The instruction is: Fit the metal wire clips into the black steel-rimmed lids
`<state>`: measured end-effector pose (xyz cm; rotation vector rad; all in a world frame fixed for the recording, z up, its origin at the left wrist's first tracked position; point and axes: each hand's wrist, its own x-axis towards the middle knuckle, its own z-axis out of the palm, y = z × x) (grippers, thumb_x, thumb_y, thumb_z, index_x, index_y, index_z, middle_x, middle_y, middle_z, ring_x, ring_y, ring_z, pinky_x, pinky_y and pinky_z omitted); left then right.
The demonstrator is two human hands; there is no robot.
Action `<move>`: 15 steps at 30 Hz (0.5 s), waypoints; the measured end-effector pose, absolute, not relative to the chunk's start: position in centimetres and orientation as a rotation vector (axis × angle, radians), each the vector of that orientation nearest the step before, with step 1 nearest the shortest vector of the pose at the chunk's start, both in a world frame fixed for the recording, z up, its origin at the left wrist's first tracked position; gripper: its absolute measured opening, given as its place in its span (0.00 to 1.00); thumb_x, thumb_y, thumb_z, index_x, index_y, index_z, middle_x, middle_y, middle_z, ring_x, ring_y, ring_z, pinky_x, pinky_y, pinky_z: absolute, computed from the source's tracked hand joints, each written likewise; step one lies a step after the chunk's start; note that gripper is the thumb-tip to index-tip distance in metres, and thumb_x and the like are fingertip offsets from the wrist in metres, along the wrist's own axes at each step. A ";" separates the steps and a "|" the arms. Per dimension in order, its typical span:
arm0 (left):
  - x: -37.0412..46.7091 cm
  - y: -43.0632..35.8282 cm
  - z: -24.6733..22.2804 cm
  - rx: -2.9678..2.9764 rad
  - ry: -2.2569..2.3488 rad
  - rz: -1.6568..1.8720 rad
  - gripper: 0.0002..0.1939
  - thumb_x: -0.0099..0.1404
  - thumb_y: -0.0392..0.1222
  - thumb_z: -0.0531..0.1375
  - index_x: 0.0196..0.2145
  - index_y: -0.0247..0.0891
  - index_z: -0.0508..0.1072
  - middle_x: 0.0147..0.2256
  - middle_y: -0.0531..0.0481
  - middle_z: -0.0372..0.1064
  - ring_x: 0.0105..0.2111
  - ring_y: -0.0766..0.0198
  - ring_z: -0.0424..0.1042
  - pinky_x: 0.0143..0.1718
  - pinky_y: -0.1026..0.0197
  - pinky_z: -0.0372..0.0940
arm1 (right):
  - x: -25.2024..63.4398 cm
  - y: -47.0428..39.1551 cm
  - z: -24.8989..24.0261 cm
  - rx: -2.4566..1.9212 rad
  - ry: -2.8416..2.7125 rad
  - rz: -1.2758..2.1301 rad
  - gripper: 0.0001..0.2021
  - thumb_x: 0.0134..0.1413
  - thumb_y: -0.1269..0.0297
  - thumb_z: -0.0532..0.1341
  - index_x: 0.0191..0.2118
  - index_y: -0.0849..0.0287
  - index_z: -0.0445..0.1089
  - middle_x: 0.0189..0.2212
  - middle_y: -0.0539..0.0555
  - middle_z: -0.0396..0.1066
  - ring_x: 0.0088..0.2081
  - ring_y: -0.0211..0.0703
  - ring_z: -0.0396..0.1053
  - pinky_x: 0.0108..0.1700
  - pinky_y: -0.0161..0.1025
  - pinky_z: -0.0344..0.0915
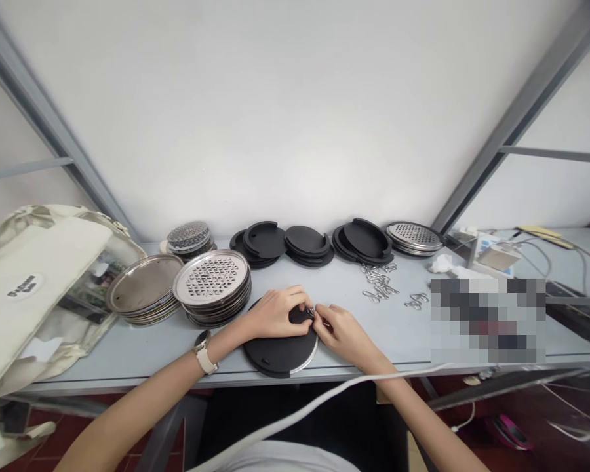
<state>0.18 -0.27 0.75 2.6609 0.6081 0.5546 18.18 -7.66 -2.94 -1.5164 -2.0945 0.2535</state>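
A round black disc (275,354) with a thin silvery rim along its right side lies near the front edge of the table. Over its upper part rests my left hand (281,313), thumb and forefinger curled toward a small bent-wire metal clip (311,313) at the disc's upper right edge. My right hand (343,334) pinches the same clip from the other side. Fingertips partly hide the clip and how it meets the disc. To the right lie a loose pile of similar wire clips (381,283) and a smaller group of clips (416,301).
Left of my hands stand a stack of metal grater discs (211,278) and a stack of plain metal discs (145,285). Black round pieces (364,239) line the wall, beside perforated metal discs (413,236). A white cable (324,396) crosses before me. A cream bag (44,282) sits left.
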 end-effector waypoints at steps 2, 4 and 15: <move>0.2 -0.2 0.7 2.662 0.599 0.533 0.07 0.59 0.40 0.59 0.36 0.40 0.67 0.33 0.55 0.65 0.31 0.67 0.66 0.34 0.66 0.57 | 18.2 -7.6 -2.9 -1.514 -2.103 0.249 0.09 0.60 0.70 0.51 0.28 0.58 0.62 0.21 0.48 0.61 0.24 0.37 0.59 0.28 0.33 0.51; 0.2 -0.1 0.7 2.661 0.585 0.515 0.06 0.59 0.41 0.59 0.35 0.40 0.66 0.32 0.56 0.64 0.30 0.68 0.65 0.33 0.66 0.57 | 18.2 -7.6 -3.0 -1.507 -2.111 0.236 0.10 0.60 0.70 0.51 0.28 0.58 0.62 0.20 0.48 0.61 0.24 0.38 0.60 0.28 0.33 0.51; 0.1 0.1 0.7 2.663 0.548 0.486 0.06 0.59 0.41 0.59 0.34 0.39 0.65 0.31 0.57 0.62 0.28 0.70 0.63 0.30 0.67 0.54 | 18.1 -7.6 -3.1 -1.516 -2.129 0.174 0.10 0.59 0.70 0.52 0.26 0.58 0.61 0.19 0.47 0.60 0.24 0.38 0.60 0.28 0.33 0.50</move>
